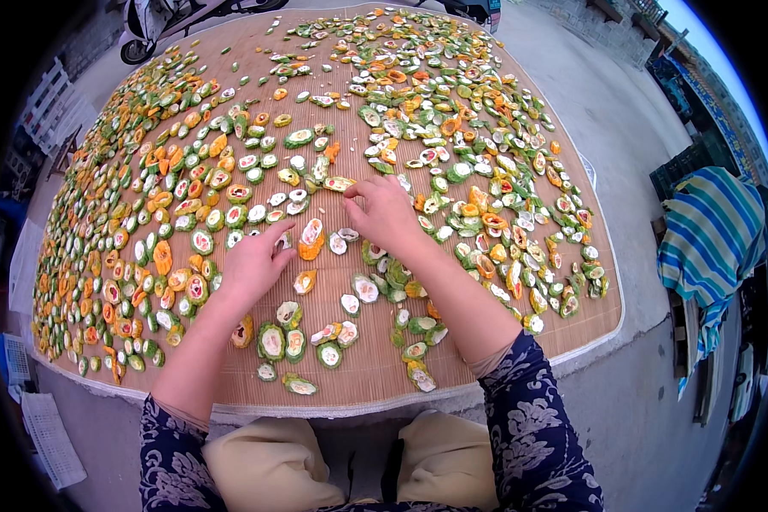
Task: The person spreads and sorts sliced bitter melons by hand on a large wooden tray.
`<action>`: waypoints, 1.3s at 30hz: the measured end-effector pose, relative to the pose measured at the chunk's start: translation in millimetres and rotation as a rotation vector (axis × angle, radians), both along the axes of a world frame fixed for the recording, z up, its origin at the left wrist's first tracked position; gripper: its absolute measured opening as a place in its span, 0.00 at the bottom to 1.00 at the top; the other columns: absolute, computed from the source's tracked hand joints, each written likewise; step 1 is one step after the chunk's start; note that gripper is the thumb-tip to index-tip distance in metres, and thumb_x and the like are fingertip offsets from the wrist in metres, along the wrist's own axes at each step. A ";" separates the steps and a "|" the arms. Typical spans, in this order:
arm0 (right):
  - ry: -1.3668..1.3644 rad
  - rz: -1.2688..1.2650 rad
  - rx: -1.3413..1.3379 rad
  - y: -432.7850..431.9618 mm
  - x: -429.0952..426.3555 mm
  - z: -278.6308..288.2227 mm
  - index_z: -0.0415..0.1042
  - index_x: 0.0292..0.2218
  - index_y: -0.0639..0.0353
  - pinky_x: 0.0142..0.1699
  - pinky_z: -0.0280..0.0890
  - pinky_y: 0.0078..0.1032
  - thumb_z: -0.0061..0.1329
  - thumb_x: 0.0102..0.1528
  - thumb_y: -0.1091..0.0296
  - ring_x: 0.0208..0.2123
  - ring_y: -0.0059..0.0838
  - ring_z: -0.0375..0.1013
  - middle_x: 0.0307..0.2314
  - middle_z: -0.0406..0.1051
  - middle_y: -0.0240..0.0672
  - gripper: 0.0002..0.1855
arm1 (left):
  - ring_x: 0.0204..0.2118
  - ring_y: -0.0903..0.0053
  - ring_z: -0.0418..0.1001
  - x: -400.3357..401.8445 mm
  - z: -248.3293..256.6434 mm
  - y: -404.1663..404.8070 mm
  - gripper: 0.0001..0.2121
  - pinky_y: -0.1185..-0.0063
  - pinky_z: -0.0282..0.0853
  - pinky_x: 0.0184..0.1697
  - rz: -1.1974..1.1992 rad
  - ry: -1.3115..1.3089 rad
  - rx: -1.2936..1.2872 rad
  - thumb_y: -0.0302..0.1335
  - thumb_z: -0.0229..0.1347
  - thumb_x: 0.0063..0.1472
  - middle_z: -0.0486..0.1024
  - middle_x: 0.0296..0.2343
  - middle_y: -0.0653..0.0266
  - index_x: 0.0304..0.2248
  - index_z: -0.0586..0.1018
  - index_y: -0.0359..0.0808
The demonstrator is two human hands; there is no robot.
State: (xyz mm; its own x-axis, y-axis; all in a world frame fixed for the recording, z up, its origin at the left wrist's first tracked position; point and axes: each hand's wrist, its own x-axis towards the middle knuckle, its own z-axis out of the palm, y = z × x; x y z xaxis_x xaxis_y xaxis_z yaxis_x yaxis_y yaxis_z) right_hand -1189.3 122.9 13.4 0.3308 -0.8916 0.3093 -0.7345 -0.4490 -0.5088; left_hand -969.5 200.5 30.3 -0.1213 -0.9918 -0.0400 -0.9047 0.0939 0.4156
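Slices of bitter melon, green, yellow and orange with pale or red seedy middles, lie spread over a bamboo mat [371, 384]. My left hand [256, 259] hovers low over the mat with thumb and fingers apart, holding nothing. A white slice [285, 241] shows partly behind its fingers, and an orange slice with a reddish centre [312, 240] lies just to its right. Farther out, my right hand [384, 211] is palm down, thumb and forefinger slightly apart. Its fingertips are at the end of a long yellow slice [338, 184]; whether they touch it is unclear.
A parked scooter [139, 32] stands beyond the mat's far left corner. White plastic crates [51, 438] lie on the concrete at left. On the right, a striped cloth [710, 237] covers something beside dark crates [681, 168]. The mat's pale near edge [352, 409] runs before my knees.
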 end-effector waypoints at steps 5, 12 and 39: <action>0.275 -0.215 -0.143 -76.4 -41.0 -22.5 0.69 0.44 0.56 0.47 0.61 0.38 0.51 0.50 0.58 0.43 0.41 0.64 0.42 0.66 0.38 0.21 | 0.29 0.64 0.75 0.1 -4.8 -14.0 0.24 0.69 0.70 0.33 -0.037 -0.103 0.091 0.38 0.57 0.54 0.76 0.24 0.59 0.51 0.68 0.51; 0.444 -0.299 -0.073 -153.3 -48.3 -35.3 0.60 0.53 0.47 0.55 0.52 0.48 0.48 0.51 0.54 0.52 0.42 0.58 0.51 0.61 0.32 0.29 | 0.28 0.61 0.74 6.2 -9.8 -16.2 0.24 0.68 0.70 0.32 -0.083 -0.071 0.098 0.38 0.57 0.53 0.75 0.23 0.57 0.50 0.70 0.51; 0.140 -0.210 -0.297 -142.0 -12.4 -23.7 0.68 0.46 0.57 0.47 0.60 0.41 0.49 0.51 0.56 0.43 0.42 0.64 0.41 0.67 0.40 0.23 | 0.25 0.63 0.74 6.4 -15.0 -16.0 0.23 0.69 0.70 0.29 -0.172 -0.115 -0.008 0.35 0.55 0.55 0.74 0.22 0.58 0.51 0.69 0.47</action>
State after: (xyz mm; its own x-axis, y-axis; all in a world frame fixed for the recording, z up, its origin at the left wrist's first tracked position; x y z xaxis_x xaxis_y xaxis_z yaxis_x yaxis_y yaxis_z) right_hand -1201.7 -19.2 -10.4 0.2081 -0.8229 0.5288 -0.8791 -0.3944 -0.2677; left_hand -963.1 184.5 15.3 -0.2844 -0.9571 -0.0555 -0.9162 0.2543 0.3095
